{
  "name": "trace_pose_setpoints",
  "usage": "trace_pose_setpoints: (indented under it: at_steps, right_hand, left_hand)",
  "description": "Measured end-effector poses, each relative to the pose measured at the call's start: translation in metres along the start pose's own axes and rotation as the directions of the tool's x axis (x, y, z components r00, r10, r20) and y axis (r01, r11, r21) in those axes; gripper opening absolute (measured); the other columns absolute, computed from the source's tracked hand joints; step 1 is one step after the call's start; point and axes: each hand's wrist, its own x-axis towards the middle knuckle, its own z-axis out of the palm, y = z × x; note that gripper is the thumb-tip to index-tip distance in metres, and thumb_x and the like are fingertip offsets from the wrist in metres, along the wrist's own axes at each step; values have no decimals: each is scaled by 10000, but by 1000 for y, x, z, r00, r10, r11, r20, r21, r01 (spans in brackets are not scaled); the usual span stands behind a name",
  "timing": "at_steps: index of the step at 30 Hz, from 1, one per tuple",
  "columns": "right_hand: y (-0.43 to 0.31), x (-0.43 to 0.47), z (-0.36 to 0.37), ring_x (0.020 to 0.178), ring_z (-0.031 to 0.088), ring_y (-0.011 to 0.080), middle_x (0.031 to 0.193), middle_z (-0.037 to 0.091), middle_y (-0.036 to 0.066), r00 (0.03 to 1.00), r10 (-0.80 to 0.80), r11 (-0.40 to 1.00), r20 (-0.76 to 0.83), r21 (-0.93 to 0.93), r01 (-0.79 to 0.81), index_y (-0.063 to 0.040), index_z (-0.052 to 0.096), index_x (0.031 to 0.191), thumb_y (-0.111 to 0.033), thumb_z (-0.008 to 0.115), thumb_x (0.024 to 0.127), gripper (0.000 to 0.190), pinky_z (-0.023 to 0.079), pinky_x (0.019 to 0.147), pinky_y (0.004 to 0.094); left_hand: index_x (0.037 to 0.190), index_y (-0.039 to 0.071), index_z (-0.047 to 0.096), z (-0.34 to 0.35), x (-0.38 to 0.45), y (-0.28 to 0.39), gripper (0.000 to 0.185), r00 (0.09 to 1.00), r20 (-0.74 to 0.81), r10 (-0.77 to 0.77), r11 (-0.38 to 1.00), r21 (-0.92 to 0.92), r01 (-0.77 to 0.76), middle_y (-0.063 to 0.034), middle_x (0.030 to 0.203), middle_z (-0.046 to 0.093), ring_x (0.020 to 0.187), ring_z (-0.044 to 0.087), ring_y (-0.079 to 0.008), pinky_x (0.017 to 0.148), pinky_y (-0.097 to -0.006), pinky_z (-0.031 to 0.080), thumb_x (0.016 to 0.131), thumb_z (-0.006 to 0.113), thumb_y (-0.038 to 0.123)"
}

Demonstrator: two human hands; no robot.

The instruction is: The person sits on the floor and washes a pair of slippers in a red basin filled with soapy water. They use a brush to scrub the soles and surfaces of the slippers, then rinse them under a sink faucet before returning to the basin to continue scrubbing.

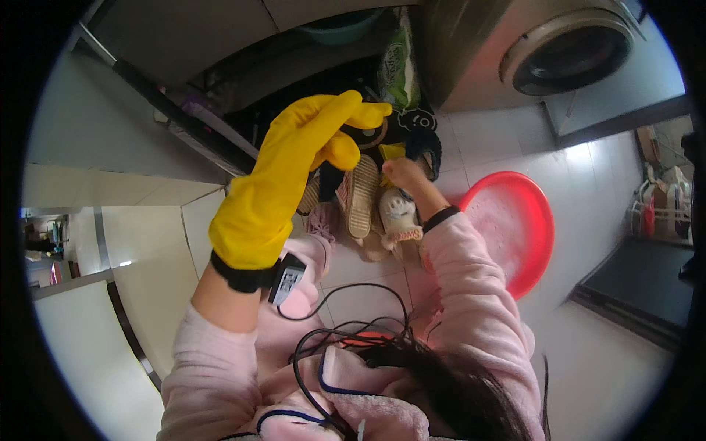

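Observation:
A yellow rubber glove (281,149) covers my left hand (309,132), which is raised with its fingers partly bent and apart, holding nothing. My right hand (407,175) is bare and closed on a piece of yellow rubber (392,150), apparently the other glove, mostly hidden by the fist. Slippers lie on the floor beneath both hands. One shows its ribbed beige sole (362,198). Beside it is a cream slipper (400,212) bearing lettering, and a dark fuzzy slipper (429,151) lies beyond my right hand.
At the right stands a red plastic basin (543,226) with foamy water. A front-loading washing machine (568,52) is at the back right. A green-and-white bag (400,71) leans behind the slippers. Black cable (380,286) loops in front of my body.

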Motion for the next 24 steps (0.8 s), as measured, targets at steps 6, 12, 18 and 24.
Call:
trace_pose_setpoints:
  at_steps: [6,12,18,24]
  right_hand:
    - [7,55,77,1195,560,381,1278,618,160,900,322,900,-294,-198,-387,-166,681,1160,-194,532,926,278,492,921,467]
    - [43,76,56,1002,663,336,1082,694,171,897,419,896,-141,-98,-434,-104,723,1045,-286,629,889,258,529,840,445]
    - [45,34,-16,735,691,288,746,702,131,782,508,851,-361,352,-390,-39,737,851,-233,793,758,223,551,675,388]
    - [-28,-21,-105,640,539,112,771,574,14,873,396,382,-286,915,127,-39,599,959,-24,624,834,128,427,567,249]
  left_hand:
    - [1235,12,612,2,-8,12,357,998,-53,-41,999,-22,39,-140,1215,660,883,669,-135,855,-245,515,1046,456,271]
    - [1262,9,581,-2,-12,12,356,980,-170,-104,985,-155,78,-153,1214,654,1011,674,-187,939,-293,513,1039,479,267]
    - [1245,6,592,-19,3,-4,327,999,-32,30,997,-68,-32,-146,1183,664,1039,667,-204,938,-303,523,1021,520,234]
    - [1235,13,581,-30,9,-35,297,994,-91,53,984,175,-36,-120,1209,633,1147,606,-217,1002,-322,480,1002,556,195]
